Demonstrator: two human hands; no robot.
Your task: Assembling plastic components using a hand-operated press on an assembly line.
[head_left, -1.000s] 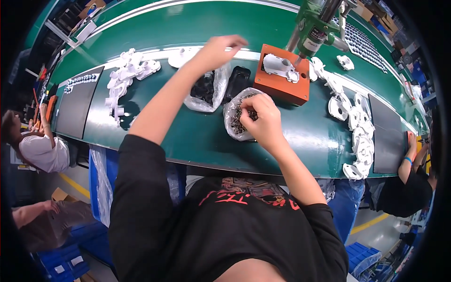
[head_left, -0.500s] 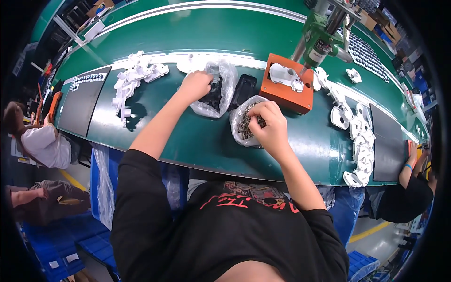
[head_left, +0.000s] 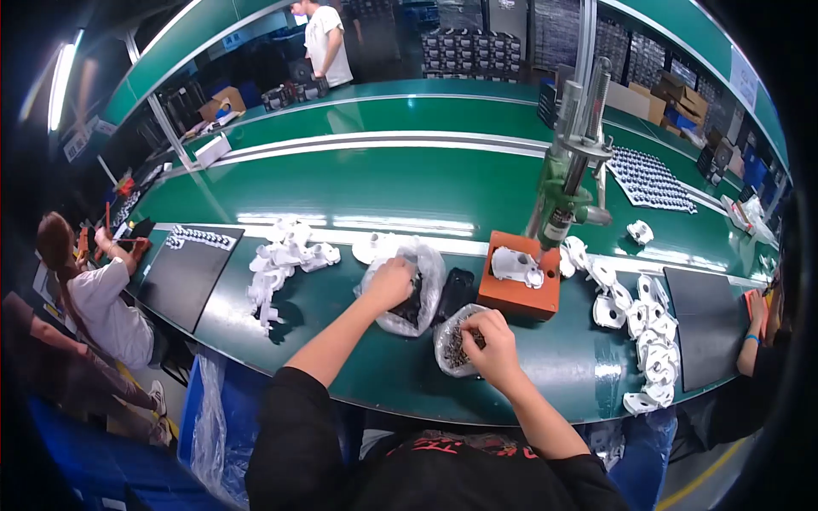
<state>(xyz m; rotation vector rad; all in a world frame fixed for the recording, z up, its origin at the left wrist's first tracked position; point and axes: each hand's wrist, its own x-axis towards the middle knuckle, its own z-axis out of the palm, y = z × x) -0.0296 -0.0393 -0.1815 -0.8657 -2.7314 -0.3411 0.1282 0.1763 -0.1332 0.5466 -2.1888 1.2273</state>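
My left hand (head_left: 391, 285) reaches into a clear plastic bag (head_left: 432, 260) of small black parts (head_left: 412, 308). Its fingers are curled, and the tips are hidden among the parts. Lower and to the right, my right hand (head_left: 492, 342) dips into a second clear bag (head_left: 446, 363) filled with small metal screws (head_left: 457, 345). Thumb and fingers are pinched together there; anything between them is too small to make out. A black tray (head_left: 457, 288) sits between the bags. Behind the right hand, a white plastic housing (head_left: 514, 266) lies on an orange fixture block (head_left: 521, 300).
A green drill press (head_left: 558, 200) stands over the fixture. White housings are heaped at left (head_left: 285, 255) and right (head_left: 654, 345). Black mats lie at far left (head_left: 192, 277) and far right (head_left: 705, 328). Co-workers sit at both ends; another person (head_left: 328, 43) stands beyond the bench.
The view has tilted up, so the bench sits lower in the picture and more background shows. Both hands stay at their bags, with the fingers shifting only slightly.
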